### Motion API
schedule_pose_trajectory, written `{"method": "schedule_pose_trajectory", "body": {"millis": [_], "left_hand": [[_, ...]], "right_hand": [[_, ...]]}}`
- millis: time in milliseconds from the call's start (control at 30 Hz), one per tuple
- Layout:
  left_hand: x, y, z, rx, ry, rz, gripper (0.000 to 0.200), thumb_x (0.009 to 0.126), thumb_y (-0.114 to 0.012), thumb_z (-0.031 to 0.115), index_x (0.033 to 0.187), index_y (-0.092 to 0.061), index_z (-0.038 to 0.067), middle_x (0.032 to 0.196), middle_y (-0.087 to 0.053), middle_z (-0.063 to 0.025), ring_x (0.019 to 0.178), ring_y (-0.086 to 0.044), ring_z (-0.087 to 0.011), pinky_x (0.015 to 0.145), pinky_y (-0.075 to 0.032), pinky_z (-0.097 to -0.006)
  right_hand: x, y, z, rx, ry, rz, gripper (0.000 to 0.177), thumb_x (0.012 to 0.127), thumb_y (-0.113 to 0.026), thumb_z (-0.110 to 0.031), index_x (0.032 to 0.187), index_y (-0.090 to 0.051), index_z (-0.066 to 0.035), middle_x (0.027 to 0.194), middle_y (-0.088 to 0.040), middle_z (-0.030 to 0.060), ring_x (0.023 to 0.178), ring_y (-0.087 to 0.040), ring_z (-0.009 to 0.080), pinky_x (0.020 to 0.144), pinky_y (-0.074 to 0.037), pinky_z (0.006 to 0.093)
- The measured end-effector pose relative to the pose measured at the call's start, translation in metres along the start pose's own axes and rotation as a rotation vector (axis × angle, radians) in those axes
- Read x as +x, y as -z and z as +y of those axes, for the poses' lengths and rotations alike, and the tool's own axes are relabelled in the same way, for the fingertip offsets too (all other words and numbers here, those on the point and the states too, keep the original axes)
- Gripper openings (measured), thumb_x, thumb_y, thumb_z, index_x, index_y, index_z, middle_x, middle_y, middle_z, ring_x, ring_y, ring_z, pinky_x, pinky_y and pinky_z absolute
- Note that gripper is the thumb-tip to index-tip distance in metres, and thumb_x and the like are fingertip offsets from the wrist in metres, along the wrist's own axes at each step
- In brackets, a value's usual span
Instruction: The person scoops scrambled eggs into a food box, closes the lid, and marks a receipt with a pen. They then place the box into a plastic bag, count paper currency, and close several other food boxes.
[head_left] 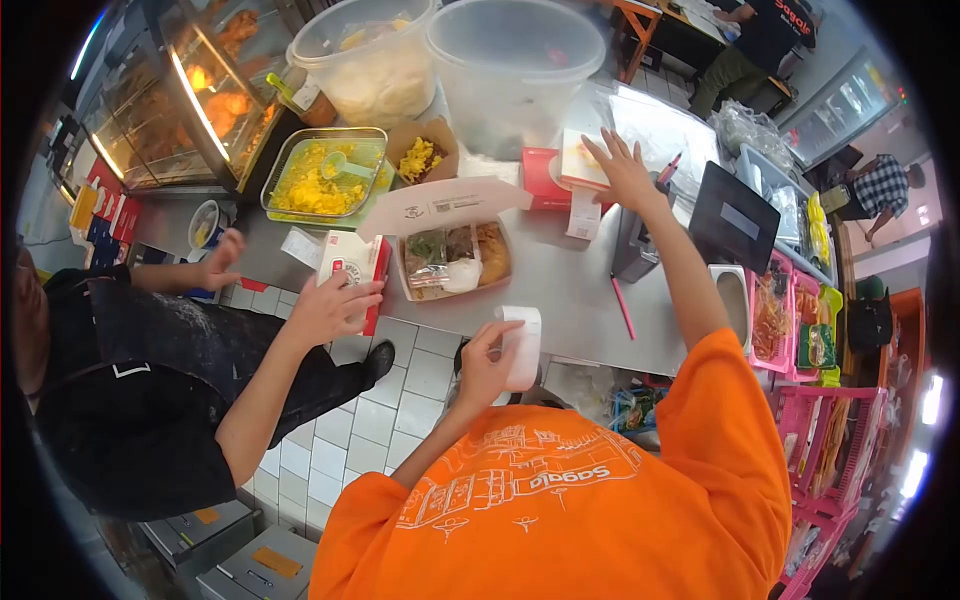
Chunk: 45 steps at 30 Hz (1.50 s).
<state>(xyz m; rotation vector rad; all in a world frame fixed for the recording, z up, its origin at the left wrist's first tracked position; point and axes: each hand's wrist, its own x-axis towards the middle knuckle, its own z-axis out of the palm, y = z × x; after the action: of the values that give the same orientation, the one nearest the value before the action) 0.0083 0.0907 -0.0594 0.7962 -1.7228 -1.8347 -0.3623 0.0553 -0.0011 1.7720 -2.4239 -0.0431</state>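
Note:
My left hand [483,366] pinches a white paper slip [523,350] near the counter's front edge. My right hand [627,175] reaches out with fingers spread, over a white and red box [545,180] whose top it seems to touch. A printed receipt [584,215] hangs from that box's front. Between my hands and the co-worker lies an open carton [455,292], its lid raised, holding wrapped greens, a small white bag and a browned piece of food. The co-worker's hand [338,305] rests on a closed white and red box [357,258].
Behind the cartons are a glass tray [272,205] of yellow food with a scoop and two large plastic tubs [515,60]. A tablet [735,220], a dark pen holder [637,245] and a pink pen [623,308] stand or lie right. A lit food cabinet [190,90] is at left.

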Motion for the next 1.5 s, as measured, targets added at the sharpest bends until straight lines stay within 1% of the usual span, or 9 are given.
{"method": "schedule_pose_trajectory", "body": {"millis": [100, 167, 300, 467, 633, 800, 900, 1100, 1500], "left_hand": [[0.007, -0.012, -0.014, 0.031, -0.019, 0.026, 0.033, 0.087, -0.054, -0.008, 0.119, -0.057, -0.001, 0.115, -0.054, -0.0075, 0.103, -0.059, -0.0141, 0.079, -0.051, -0.0223], [0.012, -0.021, -0.020, 0.130, -0.137, 0.075, 0.040, 0.087, -0.054, -0.009, 0.125, -0.054, 0.000, 0.124, -0.051, -0.0098, 0.105, -0.058, -0.0155, 0.082, -0.051, -0.0229], [0.022, -0.046, 0.029, 0.037, -0.374, -0.001, 0.046, 0.085, -0.058, -0.006, 0.130, -0.051, 0.002, 0.131, -0.046, -0.0116, 0.110, -0.054, -0.0162, 0.075, -0.053, -0.0255], [0.077, -0.069, -0.048, 0.319, -0.202, -0.022, 0.051, 0.079, -0.066, 0.000, 0.128, -0.054, 0.006, 0.131, -0.048, -0.0142, 0.107, -0.056, -0.0264, 0.075, -0.053, -0.0311], [0.086, -0.062, -0.047, 1.009, -0.375, 0.030, 0.057, 0.074, -0.073, 0.019, 0.126, -0.054, 0.007, 0.144, -0.034, -0.0145, 0.120, -0.039, -0.0330, 0.096, -0.038, -0.0432], [0.084, -0.054, -0.057, 1.085, -0.415, -0.106, 0.077, 0.072, -0.071, 0.042, 0.133, -0.045, 0.003, 0.148, -0.030, -0.0131, 0.123, -0.036, -0.0302, 0.100, -0.029, -0.0451], [0.074, -0.052, -0.052, 1.144, -0.406, -0.150, 0.093, 0.066, -0.072, 0.053, 0.136, -0.040, 0.001, 0.146, -0.032, -0.0126, 0.125, -0.035, -0.0288, 0.102, -0.025, -0.0442], [0.052, -0.072, -0.052, 1.110, -0.332, 0.043, 0.102, 0.060, -0.075, 0.055, 0.136, -0.036, -0.001, 0.141, -0.038, -0.0109, 0.125, -0.035, -0.0283, 0.105, -0.023, -0.0461], [0.055, -0.072, -0.058, 1.089, -0.324, 0.077, 0.100, 0.060, -0.076, 0.047, 0.137, -0.035, -0.002, 0.141, -0.037, -0.0106, 0.128, -0.034, -0.0271, 0.106, -0.022, -0.0462]], "right_hand": [[-0.049, 0.022, -0.040, 0.519, -0.051, 0.314, 0.072, 0.072, -0.076, -0.016, 0.135, -0.042, -0.014, 0.133, -0.045, 0.0177, 0.123, -0.042, 0.0359, 0.101, -0.038, 0.0454], [-0.103, 0.013, -0.071, 0.765, -0.250, 0.278, 0.041, 0.078, -0.068, -0.009, 0.116, -0.055, -0.005, 0.113, -0.058, 0.0156, 0.108, -0.050, 0.0354, 0.091, -0.043, 0.0402], [-0.197, -0.043, -0.097, 0.465, -0.326, 0.484, 0.020, 0.079, -0.062, -0.003, 0.099, -0.061, -0.001, 0.095, -0.062, 0.0150, 0.097, -0.054, 0.0322, 0.083, -0.045, 0.0390], [-0.241, -0.082, -0.080, 0.494, -0.467, 0.406, 0.020, 0.081, -0.054, 0.005, 0.099, -0.061, -0.001, 0.099, -0.061, 0.0144, 0.095, -0.053, 0.0333, 0.084, -0.044, 0.0392], [-0.248, -0.056, -0.078, 0.633, -0.446, 0.442, 0.025, 0.084, -0.050, 0.008, 0.105, -0.061, 0.000, 0.101, -0.060, 0.0118, 0.090, -0.055, 0.0270, 0.080, -0.046, 0.0354], [-0.245, -0.034, -0.090, 1.559, -0.624, 0.523, 0.038, 0.088, -0.048, 0.009, 0.124, -0.055, -0.001, 0.102, -0.057, 0.0063, 0.092, -0.055, 0.0106, 0.081, -0.045, 0.0264], [-0.236, -0.025, -0.098, 1.670, -0.573, 0.490, 0.032, 0.087, -0.053, 0.007, 0.119, -0.054, 0.001, 0.105, -0.057, 0.0074, 0.092, -0.056, 0.0120, 0.083, -0.045, 0.0259], [-0.241, -0.060, -0.126, 1.556, -0.659, 0.350, 0.008, 0.090, -0.055, -0.002, 0.098, -0.053, 0.000, 0.090, -0.061, 0.0065, 0.082, -0.058, 0.0111, 0.076, -0.048, 0.0242], [-0.193, -0.064, -0.136, 1.475, -0.647, 0.204, 0.009, 0.082, -0.058, -0.002, 0.089, -0.057, 0.004, 0.077, -0.067, 0.0115, 0.068, -0.064, 0.0125, 0.061, -0.051, 0.0248]]}}
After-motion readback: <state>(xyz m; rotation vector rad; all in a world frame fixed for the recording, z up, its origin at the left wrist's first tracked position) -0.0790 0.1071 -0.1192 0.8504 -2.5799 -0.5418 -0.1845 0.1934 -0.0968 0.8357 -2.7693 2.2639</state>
